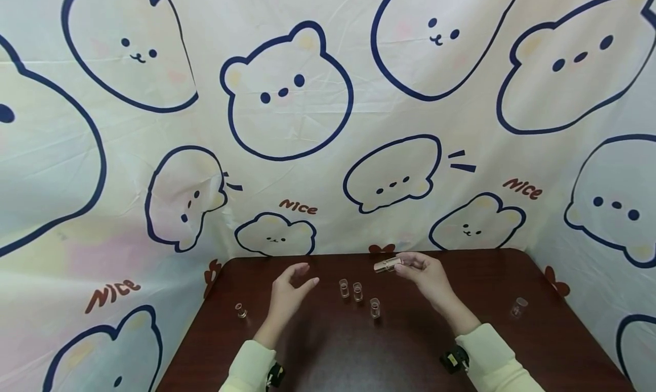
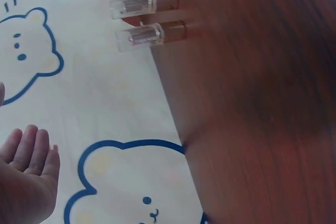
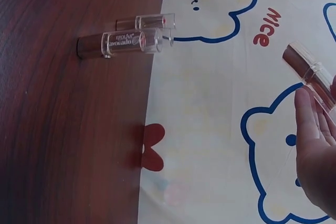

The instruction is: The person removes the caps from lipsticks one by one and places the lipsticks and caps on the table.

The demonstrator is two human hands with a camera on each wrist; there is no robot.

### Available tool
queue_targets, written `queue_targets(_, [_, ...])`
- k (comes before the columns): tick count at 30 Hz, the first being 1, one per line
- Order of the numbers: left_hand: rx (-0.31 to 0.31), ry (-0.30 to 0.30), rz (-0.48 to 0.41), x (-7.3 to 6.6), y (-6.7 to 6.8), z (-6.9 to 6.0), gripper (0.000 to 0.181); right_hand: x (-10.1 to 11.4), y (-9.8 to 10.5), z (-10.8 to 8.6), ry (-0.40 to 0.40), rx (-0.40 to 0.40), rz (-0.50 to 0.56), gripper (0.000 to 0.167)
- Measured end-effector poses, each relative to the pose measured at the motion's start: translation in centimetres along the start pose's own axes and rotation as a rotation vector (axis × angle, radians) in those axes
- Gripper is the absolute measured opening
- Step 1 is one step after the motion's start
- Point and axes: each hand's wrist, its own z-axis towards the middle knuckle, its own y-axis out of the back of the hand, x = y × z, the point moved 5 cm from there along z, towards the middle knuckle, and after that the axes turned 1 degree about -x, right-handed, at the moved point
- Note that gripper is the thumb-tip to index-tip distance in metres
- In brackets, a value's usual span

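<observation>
My right hand (image 1: 425,275) has the lipstick-like tube (image 1: 388,264) pinched between thumb and fingers, up off the table (image 1: 338,352) near its far edge. Long axis runs mostly left-right, tilted a bit: free end points left and slightly down, other end goes into my fingers. Right wrist view: the free end is the metallic one, the clear part sits by my fingers. My left hand (image 1: 291,295) holds nothing, thumb and fingers spread wide, gap facing right toward the middle. So the tube lies right of my left hand and a little farther from me, well apart; right hand is the near one, already on it. Between my hands stand three clear-topped tubes, all upright: left tube (image 1: 344,289) and middle tube (image 1: 357,292) just beside each other, nearest tube (image 1: 375,308) a bit right and closer to me, below the held one in the head view. One small clear piece (image 1: 241,310) is left of my left hand; another clear piece (image 1: 519,307) is far right, past my right forearm. Can't tell exactly what these two are.
</observation>
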Motion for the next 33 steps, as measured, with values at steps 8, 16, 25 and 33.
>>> queue_targets(8, [0.02,-0.018,-0.065,-1.6,-0.7,0.1,0.042,0.1,-0.5,-0.2,0.011,0.031,0.167,0.046])
queue_targets(16, [0.042,-0.032,-0.086,-3.0,-1.8,0.4,0.04,0.4,-0.9,-0.5,0.034,0.045,0.226,0.046])
queue_targets(25, [0.08,-0.066,-0.16,-4.6,-2.5,0.3,0.041,0.8,-1.4,-0.6,0.074,0.054,0.315,0.044])
queue_targets(33, [0.145,-0.083,-0.221,-6.0,-3.2,0.1,0.04,1.0,-2.0,-0.5,0.072,0.052,0.35,0.046])
